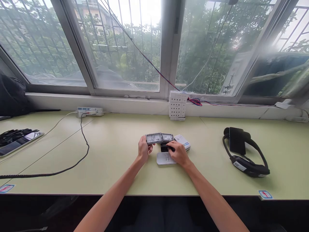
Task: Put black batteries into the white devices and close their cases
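Observation:
My left hand (144, 149) is closed around the left end of a small flat device (154, 138), tilted up so that its labelled open back faces me. A second open-backed device (167, 137) adjoins its right side. My right hand (180, 152) has its fingers bent and pressed on a black battery (163, 148) just below the devices. Under that same hand lies a white back cover (163, 159), partly hidden by the palm. Behind the right knuckles rests a white device with a blue label (182, 141).
A black head-strap headset (249, 168) with a black phone (237, 140) sits at the right. At the left are a power strip (94, 111), a thick black cable (85, 153) and a phone (21, 141). A white perforated block (177, 106) stands by the window.

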`<state>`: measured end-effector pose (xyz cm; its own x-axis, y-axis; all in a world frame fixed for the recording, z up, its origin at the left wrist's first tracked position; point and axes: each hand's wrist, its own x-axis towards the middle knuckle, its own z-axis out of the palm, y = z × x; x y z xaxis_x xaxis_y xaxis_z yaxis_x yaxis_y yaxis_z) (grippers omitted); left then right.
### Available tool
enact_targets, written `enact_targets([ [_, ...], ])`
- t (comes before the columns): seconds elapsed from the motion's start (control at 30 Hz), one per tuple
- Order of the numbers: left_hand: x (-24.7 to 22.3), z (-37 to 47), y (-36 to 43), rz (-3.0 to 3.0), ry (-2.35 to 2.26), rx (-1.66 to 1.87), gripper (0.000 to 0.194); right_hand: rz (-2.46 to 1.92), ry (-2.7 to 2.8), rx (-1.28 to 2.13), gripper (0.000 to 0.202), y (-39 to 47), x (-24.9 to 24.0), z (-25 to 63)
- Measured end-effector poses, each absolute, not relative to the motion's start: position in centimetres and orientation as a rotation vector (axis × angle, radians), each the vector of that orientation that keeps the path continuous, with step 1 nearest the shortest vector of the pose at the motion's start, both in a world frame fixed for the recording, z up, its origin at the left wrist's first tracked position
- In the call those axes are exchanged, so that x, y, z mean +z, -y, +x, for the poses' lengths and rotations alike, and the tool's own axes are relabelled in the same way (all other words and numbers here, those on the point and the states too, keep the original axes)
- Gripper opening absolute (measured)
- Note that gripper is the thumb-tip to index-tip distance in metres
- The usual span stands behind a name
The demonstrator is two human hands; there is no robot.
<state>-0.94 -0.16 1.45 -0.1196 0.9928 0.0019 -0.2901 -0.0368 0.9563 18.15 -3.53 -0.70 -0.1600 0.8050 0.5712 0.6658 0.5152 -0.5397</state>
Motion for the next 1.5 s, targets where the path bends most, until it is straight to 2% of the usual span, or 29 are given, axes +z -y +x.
enact_targets([
  [0.33,1.5,-1.0,0.1,0.922,-1.081,1.455,0.021,-1.006,1.796,0.316,0.022,3.6,-0.6,18.1],
  [0.57,1.2,-1.0,0.2,1.013,-1.07,1.408,0.023,-0.826,1.745,0.208,0.027,3.8,-0.1,18.1],
  [1.1,1.8,0.2,1.5,1.161,-0.731,1.03,0.036,-0.888,1.767,0.045,0.036,3.6,-0.3,17.8],
  [1.5,2.2,0.2,2.0,1.271,-0.772,0.946,0.045,-0.969,1.842,0.006,0.041,3.8,-0.5,17.7],
])
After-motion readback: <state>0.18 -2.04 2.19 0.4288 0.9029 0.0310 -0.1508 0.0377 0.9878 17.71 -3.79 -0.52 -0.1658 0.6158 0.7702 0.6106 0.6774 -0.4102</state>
